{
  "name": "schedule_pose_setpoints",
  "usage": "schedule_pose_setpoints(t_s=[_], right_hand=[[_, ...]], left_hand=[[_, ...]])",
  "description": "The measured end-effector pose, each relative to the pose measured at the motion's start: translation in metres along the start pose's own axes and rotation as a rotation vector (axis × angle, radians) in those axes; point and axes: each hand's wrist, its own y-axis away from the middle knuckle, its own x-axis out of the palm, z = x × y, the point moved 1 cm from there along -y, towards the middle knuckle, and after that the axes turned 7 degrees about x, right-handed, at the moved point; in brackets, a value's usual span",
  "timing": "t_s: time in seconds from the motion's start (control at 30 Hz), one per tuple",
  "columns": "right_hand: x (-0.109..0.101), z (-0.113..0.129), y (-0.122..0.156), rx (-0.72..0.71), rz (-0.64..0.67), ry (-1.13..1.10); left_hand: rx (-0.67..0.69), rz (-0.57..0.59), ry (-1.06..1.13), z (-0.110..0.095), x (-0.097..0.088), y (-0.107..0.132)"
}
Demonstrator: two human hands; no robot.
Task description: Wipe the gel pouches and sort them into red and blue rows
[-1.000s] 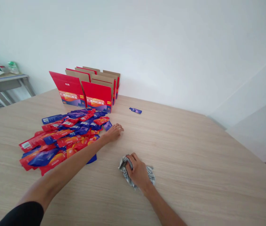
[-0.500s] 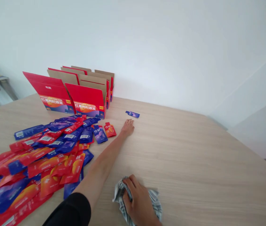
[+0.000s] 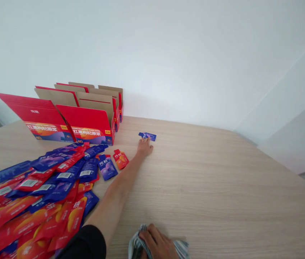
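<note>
My left hand (image 3: 144,148) is stretched far across the wooden table (image 3: 208,180), fingers flat, its fingertips touching a lone blue sachet (image 3: 147,136) that lies apart from the rest. My right hand (image 3: 156,244) is at the bottom edge of the view, fingers closed on a crumpled grey striped cloth (image 3: 134,247) pressed on the table. A heap of red and blue sachets (image 3: 41,190) covers the left of the table, beside my left forearm.
Several open red cardboard boxes (image 3: 87,122) stand in rows at the back left, close to the white wall. A blue sachet (image 3: 106,167) and a red one (image 3: 121,159) lie at the heap's right fringe. The table's right edge runs diagonally at the right.
My left hand has reached forward from the heap's edge to the lone blue sachet. The view has shifted right and forward, and my right hand with the cloth now sits at the bottom edge.
</note>
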Motion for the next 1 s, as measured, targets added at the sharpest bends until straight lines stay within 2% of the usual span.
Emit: schedule_pose_setpoints(t_s=[0.13,0.27,0.43,0.53,0.63,0.87,1.0], right_hand=[[0.001,0.000,-0.001,-0.002,0.007,-0.034],[0.000,0.003,-0.003,0.008,0.009,-0.073],[-0.021,0.018,-0.005,0.041,0.019,-0.140],[-0.034,0.027,-0.006,0.072,0.011,-0.159],[-0.040,0.032,-0.007,0.091,-0.004,-0.180],[-0.040,0.033,-0.009,0.060,-0.026,-0.180],[-0.041,0.033,-0.011,0.050,-0.022,-0.179]], left_hand=[[0.006,-0.029,-0.016,-0.010,-0.009,0.013],[0.026,-0.051,-0.037,-0.025,-0.013,0.038],[0.067,-0.035,-0.068,-0.041,-0.015,0.079],[0.083,-0.012,-0.083,-0.043,-0.019,0.093],[0.073,0.021,-0.086,-0.037,-0.024,0.092],[-0.019,0.079,-0.096,-0.016,-0.030,0.068],[-0.026,0.106,-0.123,-0.015,-0.035,0.062]])
